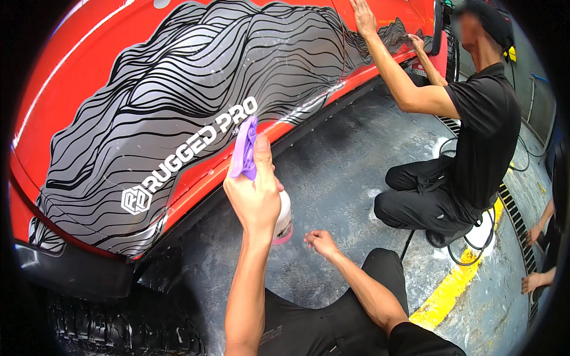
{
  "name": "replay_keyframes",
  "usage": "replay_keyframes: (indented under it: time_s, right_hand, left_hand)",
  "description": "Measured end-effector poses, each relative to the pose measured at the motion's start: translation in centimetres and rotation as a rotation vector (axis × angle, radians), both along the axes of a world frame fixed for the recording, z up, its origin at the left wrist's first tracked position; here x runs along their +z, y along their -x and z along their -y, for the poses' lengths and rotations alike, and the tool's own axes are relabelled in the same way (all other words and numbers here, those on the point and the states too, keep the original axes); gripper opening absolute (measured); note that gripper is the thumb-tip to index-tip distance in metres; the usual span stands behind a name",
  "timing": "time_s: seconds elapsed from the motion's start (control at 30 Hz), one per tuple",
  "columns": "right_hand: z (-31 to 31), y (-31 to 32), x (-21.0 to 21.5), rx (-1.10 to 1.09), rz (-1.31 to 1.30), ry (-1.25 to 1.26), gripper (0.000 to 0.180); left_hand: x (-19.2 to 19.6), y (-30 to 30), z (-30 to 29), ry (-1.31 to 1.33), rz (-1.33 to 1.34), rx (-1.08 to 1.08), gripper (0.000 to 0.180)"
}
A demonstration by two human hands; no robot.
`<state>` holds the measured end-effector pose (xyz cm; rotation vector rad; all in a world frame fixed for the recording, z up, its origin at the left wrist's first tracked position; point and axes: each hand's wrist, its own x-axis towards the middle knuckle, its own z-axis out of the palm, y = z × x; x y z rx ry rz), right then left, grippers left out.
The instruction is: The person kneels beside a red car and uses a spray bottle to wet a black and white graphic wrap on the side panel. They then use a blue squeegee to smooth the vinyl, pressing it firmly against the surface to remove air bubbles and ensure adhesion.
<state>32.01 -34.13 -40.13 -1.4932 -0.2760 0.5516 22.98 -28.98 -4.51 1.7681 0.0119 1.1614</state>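
Observation:
My left hand is raised in front of the car's side, its fingers wrapped round the neck of a spray bottle. The bottle has a purple trigger head pointing up, a pale body and pink at its base. Lower down and to the right, my right hand hovers above the floor with its fingers curled in; anything inside them is hidden. Beyond the bottle is the red car, with a large grey and black wavy-line decal along its lower side. White specks dot the decal.
At right a co-worker in black kneels, both hands against the decal's far end. A dark hose loops on the grey floor by a yellow stripe. A tyre stands lower left. Another person's hands show at far right.

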Motion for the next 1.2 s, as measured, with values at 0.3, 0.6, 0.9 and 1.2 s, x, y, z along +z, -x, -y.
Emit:
replay_keyframes:
  time_s: [0.3, 0.6, 0.9, 1.2]
  right_hand:
    - [0.4, 0.0, 0.1, -0.007, 0.004, 0.037, 0.034]
    - [1.7, -1.0, 0.3, -0.047, -0.018, 0.017, 0.032]
    - [2.5, -1.8, 1.2, -0.107, -0.155, -0.101, 0.026]
    - [2.8, -3.7, 0.6, -0.222, -0.251, -0.601, 0.034]
  left_hand:
    - [-2.8, -4.4, 0.3, -0.114, -0.063, -0.005, 0.05]
    - [-6.3, -5.8, -0.3, -0.061, -0.054, -0.009, 0.043]
    - [-13.0, -2.8, -3.0, 0.045, -0.039, -0.129, 0.037]
    - [-27.4, 2.9, -4.2, 0.122, -0.486, -0.293, 0.039]
